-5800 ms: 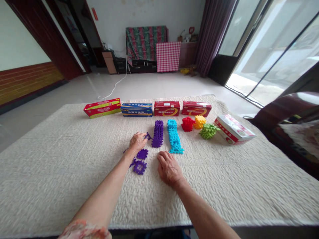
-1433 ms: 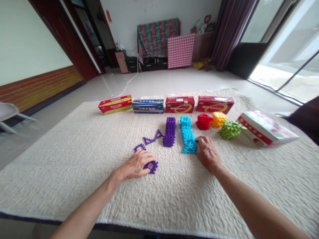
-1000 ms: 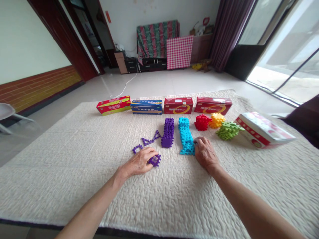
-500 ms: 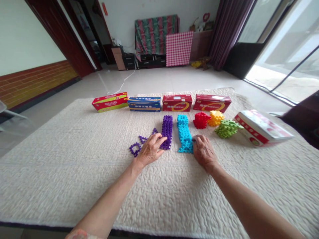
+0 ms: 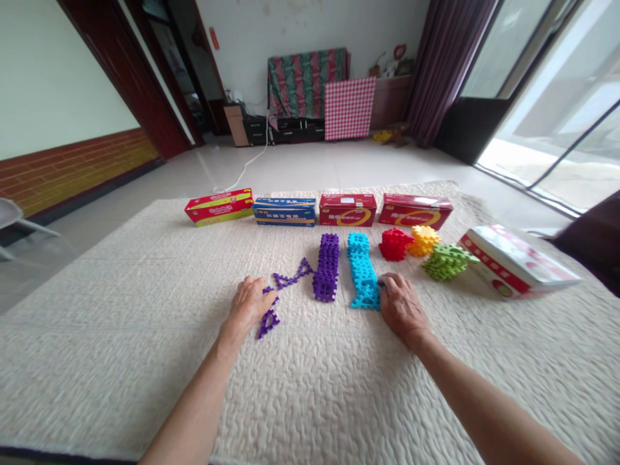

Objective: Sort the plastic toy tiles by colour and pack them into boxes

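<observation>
My left hand [image 5: 249,301] is at the loose purple plastic building pieces, its thumb and fingers closed on one piece [image 5: 275,299] that it largely covers. Nearer to me a purple triangle [image 5: 269,322] lies flat, while two more triangles [image 5: 285,279] are farther off to the right. An overlapping row of purple building pieces [image 5: 326,268] runs away from me. Beside it stretches a similar light-blue row [image 5: 363,271]. At that row's near right edge rests my right hand [image 5: 401,303], fingers curled against the light-blue building pieces; its fingertips are partly hidden.
Clusters of red [image 5: 396,244], yellow [image 5: 425,239] and green pieces [image 5: 446,261] sit to the right. Behind stands a line of boxes: red-yellow [image 5: 220,206], blue [image 5: 285,212] and two dark red [image 5: 347,210]. A white-red box [image 5: 518,261] lies right on the quilted cover [image 5: 314,387].
My left hand has moved left from the purple row to the loose pieces. A purple triangle now shows below it. My right hand stays at the light-blue row; the view has tilted slightly upward.
</observation>
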The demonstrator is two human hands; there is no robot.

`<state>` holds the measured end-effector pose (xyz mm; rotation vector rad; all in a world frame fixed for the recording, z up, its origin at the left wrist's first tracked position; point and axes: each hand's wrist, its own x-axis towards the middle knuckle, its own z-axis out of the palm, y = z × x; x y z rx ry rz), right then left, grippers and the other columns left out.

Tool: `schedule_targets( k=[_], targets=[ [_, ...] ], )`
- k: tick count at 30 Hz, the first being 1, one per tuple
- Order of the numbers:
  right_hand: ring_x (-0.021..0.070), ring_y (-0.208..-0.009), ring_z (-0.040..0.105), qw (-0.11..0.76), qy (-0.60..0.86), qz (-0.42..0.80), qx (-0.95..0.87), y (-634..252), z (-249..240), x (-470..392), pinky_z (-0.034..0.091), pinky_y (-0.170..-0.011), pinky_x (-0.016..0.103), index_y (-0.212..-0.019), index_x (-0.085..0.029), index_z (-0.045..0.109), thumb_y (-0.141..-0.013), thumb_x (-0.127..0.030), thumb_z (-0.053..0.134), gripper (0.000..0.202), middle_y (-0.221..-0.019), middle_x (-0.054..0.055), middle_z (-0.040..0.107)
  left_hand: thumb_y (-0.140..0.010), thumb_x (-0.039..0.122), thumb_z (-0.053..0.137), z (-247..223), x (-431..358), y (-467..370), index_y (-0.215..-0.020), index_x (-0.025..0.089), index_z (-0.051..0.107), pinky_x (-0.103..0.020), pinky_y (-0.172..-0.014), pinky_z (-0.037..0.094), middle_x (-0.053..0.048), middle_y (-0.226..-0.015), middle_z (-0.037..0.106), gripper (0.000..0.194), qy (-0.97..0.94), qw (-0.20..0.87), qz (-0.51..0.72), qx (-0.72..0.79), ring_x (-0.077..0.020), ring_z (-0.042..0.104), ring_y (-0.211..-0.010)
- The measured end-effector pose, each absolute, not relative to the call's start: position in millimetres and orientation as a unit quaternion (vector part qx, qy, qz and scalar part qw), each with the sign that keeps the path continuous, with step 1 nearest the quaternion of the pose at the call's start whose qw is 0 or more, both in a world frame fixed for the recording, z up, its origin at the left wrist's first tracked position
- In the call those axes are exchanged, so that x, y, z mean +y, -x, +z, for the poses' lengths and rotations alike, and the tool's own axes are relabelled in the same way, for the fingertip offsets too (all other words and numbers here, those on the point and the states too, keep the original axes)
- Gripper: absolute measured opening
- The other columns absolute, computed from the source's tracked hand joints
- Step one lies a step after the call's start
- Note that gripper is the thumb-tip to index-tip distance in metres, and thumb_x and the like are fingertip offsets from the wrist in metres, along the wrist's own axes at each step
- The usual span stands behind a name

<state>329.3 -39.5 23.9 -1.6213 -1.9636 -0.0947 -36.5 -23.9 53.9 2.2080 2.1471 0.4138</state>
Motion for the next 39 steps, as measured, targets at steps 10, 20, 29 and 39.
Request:
schedule_targets(
  k=[10,20,29,39],
  targets=[
    [0.0260,-0.100,0.054,0.292,0.610,-0.037,-0.736,-329.4,23.7,-39.2,0.045,-0.090,0.039,-0.099,-0.019,0.061,-0.088,-0.015,0.042,0.022,-0.105,0.012,0.061,-0.068,0.026,0.067,50.4,-5.4,36.5,-0.076,0.020,0.073,-0.028,-0.081,0.048,-0.003,-0.082,0.068,0.012,-0.688,0.073,0.156,0.705,-0.0210,0.064,-0.086],
    [0.0263,-0.100,0.054,0.287,0.612,-0.036,-0.736,-329.8,23.1,-38.2,0.044,-0.090,0.039,-0.099,-0.018,0.062,-0.087,-0.014,0.042,0.023,-0.106,0.013,0.062,-0.069,0.009,0.059,48.2,-1.9,50.5,-0.079,0.022,0.075,-0.027,-0.076,0.050,-0.002,-0.084,0.071,0.023,-0.703,0.092,0.162,0.686,-0.0181,0.067,-0.078],
    [0.0267,-0.100,0.054,0.289,0.616,-0.033,-0.732,-329.3,22.9,-37.8,0.045,-0.090,0.039,-0.098,-0.018,0.062,-0.085,-0.013,0.044,0.022,-0.105,0.013,0.062,-0.082,0.019,0.055,67.9,-11.2,19.2,-0.090,0.019,0.069,-0.028,-0.081,0.052,-0.005,-0.093,0.068,0.016,-0.684,0.019,0.342,0.644,-0.0178,0.065,-0.085],
    [0.0264,-0.100,0.054,0.291,0.616,-0.039,-0.731,-329.5,21.1,-37.3,0.045,-0.091,0.039,-0.097,-0.018,0.062,-0.085,-0.013,0.045,0.021,-0.105,0.012,0.062,-0.085,0.011,0.053,51.1,-36.1,-69.5,-0.093,0.020,0.064,-0.035,-0.087,0.051,-0.005,-0.094,0.064,0.016,-0.808,0.060,0.343,0.476,-0.0190,0.061,-0.094]
  ],
)
